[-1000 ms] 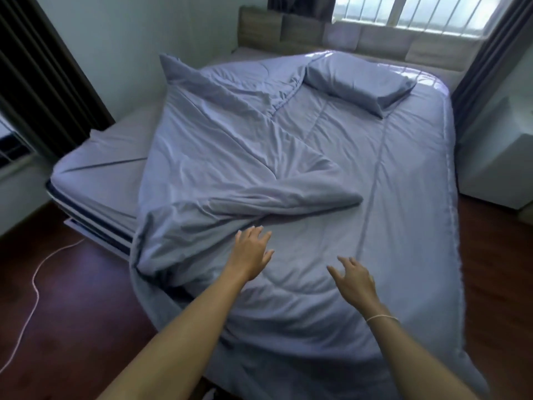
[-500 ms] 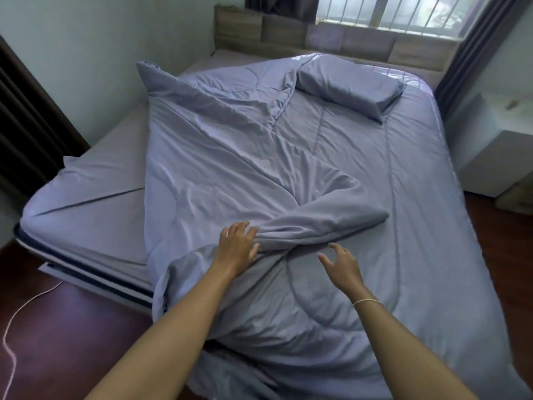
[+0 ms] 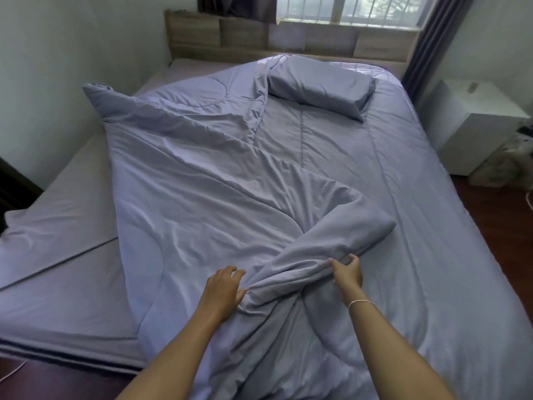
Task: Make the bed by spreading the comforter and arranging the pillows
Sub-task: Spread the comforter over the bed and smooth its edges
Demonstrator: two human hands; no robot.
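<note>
Most of the wide bed [image 3: 52, 287] is covered by the crumpled lavender-grey quilted comforter [image 3: 202, 197], which lies skewed toward the right side, its near corner doubled back into a thick fold at the middle, with one matching rectangular pillow [image 3: 320, 86] near the headboard. Both hands grip that fold: the left hand [image 3: 223, 293] bunches cloth in curled fingers, the right hand [image 3: 347, 274] pinches its edge, so lifting together and drawing it toward the foot should likely open it flat.

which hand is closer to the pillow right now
Right. The right hand grips the comforter fold below the pillow; the left hand grips the same fold, nearer the foot and further left.
</note>
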